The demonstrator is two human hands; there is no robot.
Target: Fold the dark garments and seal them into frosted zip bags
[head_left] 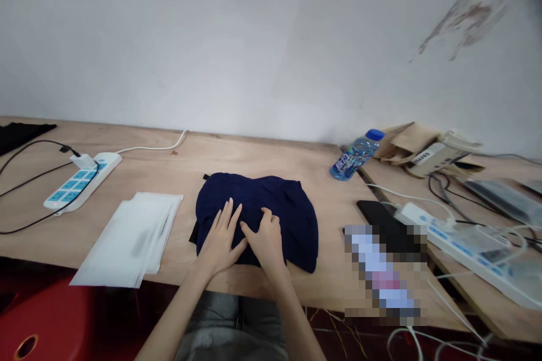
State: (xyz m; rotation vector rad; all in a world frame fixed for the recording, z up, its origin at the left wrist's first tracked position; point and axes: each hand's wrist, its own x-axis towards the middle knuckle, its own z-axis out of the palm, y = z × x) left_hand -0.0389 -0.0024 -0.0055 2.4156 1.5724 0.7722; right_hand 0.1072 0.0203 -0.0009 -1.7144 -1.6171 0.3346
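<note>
One left hand (221,243), flat; one right hand (266,241), half-open; both on navy cloth (301,225); uneven pressure could crease it.

Two power strips (80,185), one bottle (356,155)

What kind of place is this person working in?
Probably a makeshift workroom, though it can't be pinned down exactly: navy fabric lies under both hands on bare wooden tabletops, with power strips at either side and a stained, plain wall behind.
</note>
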